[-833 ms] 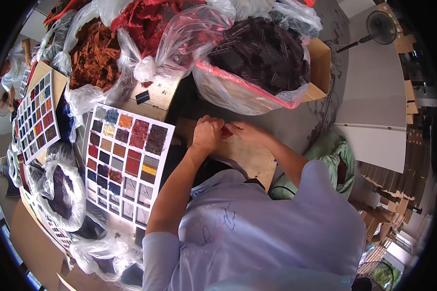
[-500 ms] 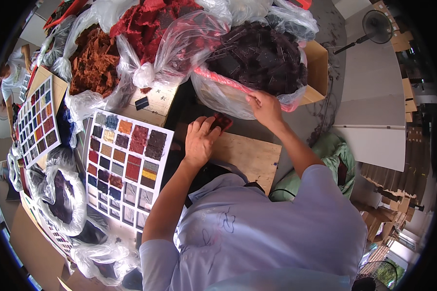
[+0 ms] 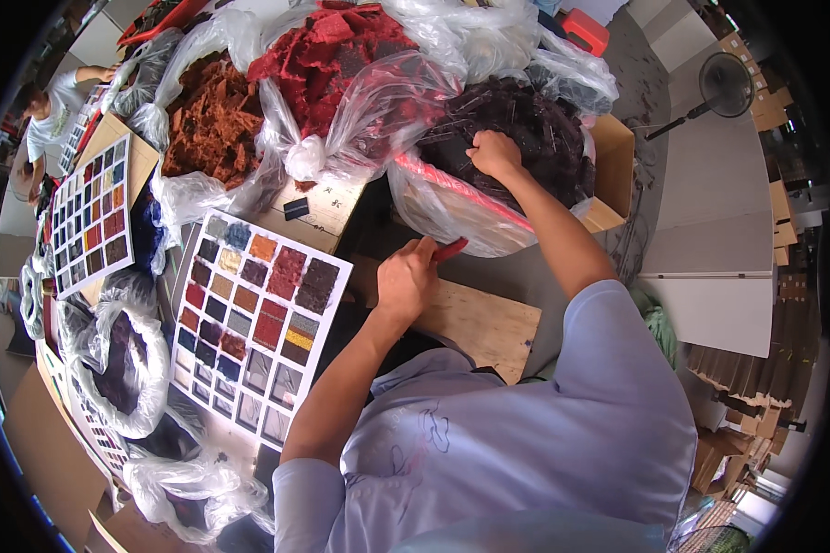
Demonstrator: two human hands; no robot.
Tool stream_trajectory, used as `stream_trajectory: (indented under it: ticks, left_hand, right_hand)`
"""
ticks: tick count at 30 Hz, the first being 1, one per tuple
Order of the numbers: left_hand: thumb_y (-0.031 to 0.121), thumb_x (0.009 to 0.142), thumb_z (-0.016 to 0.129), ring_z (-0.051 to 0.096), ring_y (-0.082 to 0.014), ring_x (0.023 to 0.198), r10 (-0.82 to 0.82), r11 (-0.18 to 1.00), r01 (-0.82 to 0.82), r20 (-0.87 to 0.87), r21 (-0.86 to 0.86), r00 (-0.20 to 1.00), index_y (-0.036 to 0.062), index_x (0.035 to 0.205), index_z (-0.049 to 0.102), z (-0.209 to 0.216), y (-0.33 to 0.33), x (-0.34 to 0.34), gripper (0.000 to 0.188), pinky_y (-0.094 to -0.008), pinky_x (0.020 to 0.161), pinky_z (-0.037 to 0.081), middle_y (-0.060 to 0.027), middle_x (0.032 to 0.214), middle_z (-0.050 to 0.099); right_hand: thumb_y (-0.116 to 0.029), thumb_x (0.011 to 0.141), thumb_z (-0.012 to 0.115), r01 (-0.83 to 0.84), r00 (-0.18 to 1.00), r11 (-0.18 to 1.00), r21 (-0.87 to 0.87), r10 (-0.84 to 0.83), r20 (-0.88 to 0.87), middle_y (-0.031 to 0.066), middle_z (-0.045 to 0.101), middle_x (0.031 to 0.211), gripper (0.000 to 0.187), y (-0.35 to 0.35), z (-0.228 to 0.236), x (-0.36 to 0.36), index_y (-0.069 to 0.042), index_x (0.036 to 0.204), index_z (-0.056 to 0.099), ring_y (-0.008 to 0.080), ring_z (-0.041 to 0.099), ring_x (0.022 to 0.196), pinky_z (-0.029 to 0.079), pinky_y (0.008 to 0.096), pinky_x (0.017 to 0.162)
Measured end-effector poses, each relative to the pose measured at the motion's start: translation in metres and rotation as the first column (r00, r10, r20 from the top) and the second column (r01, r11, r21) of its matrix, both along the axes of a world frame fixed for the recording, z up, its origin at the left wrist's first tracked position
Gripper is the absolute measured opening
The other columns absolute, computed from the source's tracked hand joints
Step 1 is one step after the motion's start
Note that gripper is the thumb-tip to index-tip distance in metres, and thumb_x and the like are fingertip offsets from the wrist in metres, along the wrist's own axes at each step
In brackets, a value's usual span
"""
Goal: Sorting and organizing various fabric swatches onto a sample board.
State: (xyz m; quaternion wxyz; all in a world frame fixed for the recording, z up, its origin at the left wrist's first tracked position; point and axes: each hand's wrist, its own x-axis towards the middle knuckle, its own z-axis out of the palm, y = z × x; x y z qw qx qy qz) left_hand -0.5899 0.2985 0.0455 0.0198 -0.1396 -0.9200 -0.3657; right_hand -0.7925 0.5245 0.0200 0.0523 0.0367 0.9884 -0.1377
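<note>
My left hand (image 3: 408, 281) is closed around a small flat red piece (image 3: 450, 250), whose end sticks out past the fingers. It is above a wooden board (image 3: 480, 323). Farther off and to the right, my right hand (image 3: 496, 153) reaches over a plastic-lined bag heaped with dark, near-black carpet-like pieces (image 3: 544, 138). Its fingers are curled in at the pile, and whatever they may hold is hidden. Left of my left arm lies a white sample board (image 3: 334, 276) with rows of coloured textured swatches.
Clear plastic bags hold red pieces (image 3: 295, 69) and rust-brown pieces (image 3: 207, 124) at the far side. A cardboard box (image 3: 615, 175) stands beside the dark pile. Another person (image 3: 60, 115) works at far left, near a second swatch board (image 3: 92, 217). A black fan (image 3: 726, 85) stands at right.
My right hand has moved from the bag's pink-red edge up onto the dark pile. My left hand has turned and drawn slightly nearer and right, the red piece now upright in it.
</note>
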Motion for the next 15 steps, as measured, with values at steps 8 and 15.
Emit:
stream_trajectory:
  ticks: [8,15]
  left_hand:
    - [0.017,0.09,0.053,0.067,-0.0279,0.091,-0.081,0.702,0.075,0.026,-0.709,0.996,0.0124,0.097,0.063,-0.016,-0.08,-0.091,0.013,-0.0412,0.082,0.049,-0.0114,0.09,0.071]
    - [0.012,0.086,0.055,0.065,-0.0293,0.09,-0.164,0.776,0.031,-0.155,-0.63,0.974,0.0112,0.094,0.064,0.024,-0.109,-0.089,0.013,-0.0411,0.082,0.049,-0.0098,0.087,0.07]
  right_hand:
    - [-0.031,0.08,0.078,0.122,0.981,0.99,0.065,-0.13,0.144,0.0193,0.07,0.113,0.038,-0.011,-0.015,-0.003,-0.003,0.106,0.073,0.036,0.067,0.108,0.055,0.0458,0.089]
    - [-0.018,0.074,0.07,0.17,0.972,0.979,-0.108,-0.149,0.181,0.0212,0.071,0.108,0.028,0.002,-0.027,-0.013,-0.006,0.098,0.076,0.0365,0.069,0.104,0.056,0.0434,0.087]
